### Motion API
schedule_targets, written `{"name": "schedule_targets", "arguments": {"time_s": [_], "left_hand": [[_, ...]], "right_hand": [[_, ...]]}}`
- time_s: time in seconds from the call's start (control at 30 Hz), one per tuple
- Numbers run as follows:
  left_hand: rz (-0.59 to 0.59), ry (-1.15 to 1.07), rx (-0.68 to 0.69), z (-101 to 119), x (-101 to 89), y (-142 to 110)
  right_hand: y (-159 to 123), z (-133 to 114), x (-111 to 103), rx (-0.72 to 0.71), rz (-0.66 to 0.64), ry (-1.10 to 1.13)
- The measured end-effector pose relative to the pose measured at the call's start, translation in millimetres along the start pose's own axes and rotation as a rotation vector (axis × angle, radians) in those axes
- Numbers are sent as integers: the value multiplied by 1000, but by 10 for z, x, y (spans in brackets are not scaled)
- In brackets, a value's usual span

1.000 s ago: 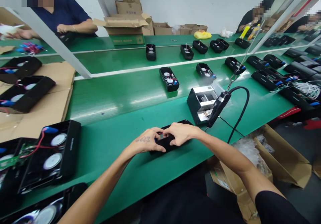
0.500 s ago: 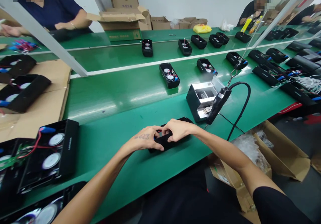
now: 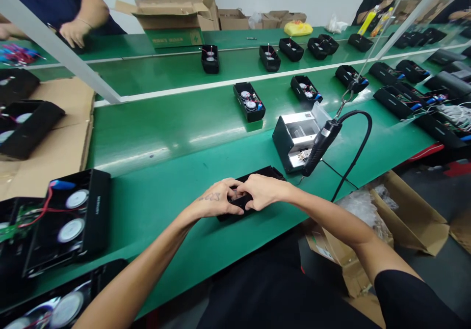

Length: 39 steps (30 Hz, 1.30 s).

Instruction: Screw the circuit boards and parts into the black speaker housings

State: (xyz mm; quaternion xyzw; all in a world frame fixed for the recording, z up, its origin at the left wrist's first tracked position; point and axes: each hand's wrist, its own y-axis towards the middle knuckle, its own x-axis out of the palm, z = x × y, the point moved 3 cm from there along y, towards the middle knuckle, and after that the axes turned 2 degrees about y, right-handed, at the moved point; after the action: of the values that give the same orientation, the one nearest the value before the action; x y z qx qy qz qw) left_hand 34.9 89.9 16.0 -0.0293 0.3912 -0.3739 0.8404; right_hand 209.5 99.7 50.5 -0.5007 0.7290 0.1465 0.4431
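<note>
The head drifts, but the left hand (image 3: 215, 199) and right hand (image 3: 263, 192) stay curled on the long black plastic case (image 3: 261, 173), which lies crosswise, apparently gripped by both.

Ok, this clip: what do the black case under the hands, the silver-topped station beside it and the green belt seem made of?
The black case looks like matte moulded plastic, dull with no metal sheen, though painted metal is possible. The station has a bright, reflective metal top over a black body. The green belt looks like smooth rubber or PVC, glossy with long light streaks.
</note>
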Motion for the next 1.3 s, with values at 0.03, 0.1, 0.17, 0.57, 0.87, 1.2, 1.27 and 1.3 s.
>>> {"name": "schedule_targets", "arguments": {"time_s": [0.03,0.1,0.17,0.57,0.87,1.2,1.27,1.3], "left_hand": [[3,6,10,-5,9,-5],[15,27,25,-19,37,-12],[32,57,33,-36,70,-17],[221,262,111,97,475,-288],[359,518,217,248,728,-449],[169,209,107,68,231,-135],[125,141,87,-26,83,-34],[114,110,72,-66,30,4]], "right_hand": [[-18,-21,12,25,13,-44],[-51,-62,35,62,32,-117],[-76,-96,56,72,30,-152],[-327,-193,488,0,64,-371],[-439,-189,927,-193,252,-512],[-240,-151,319,83,59,-303],[-100,-122,110,122,3,-221],[-36,-110,28,123,-15,-188]]}}
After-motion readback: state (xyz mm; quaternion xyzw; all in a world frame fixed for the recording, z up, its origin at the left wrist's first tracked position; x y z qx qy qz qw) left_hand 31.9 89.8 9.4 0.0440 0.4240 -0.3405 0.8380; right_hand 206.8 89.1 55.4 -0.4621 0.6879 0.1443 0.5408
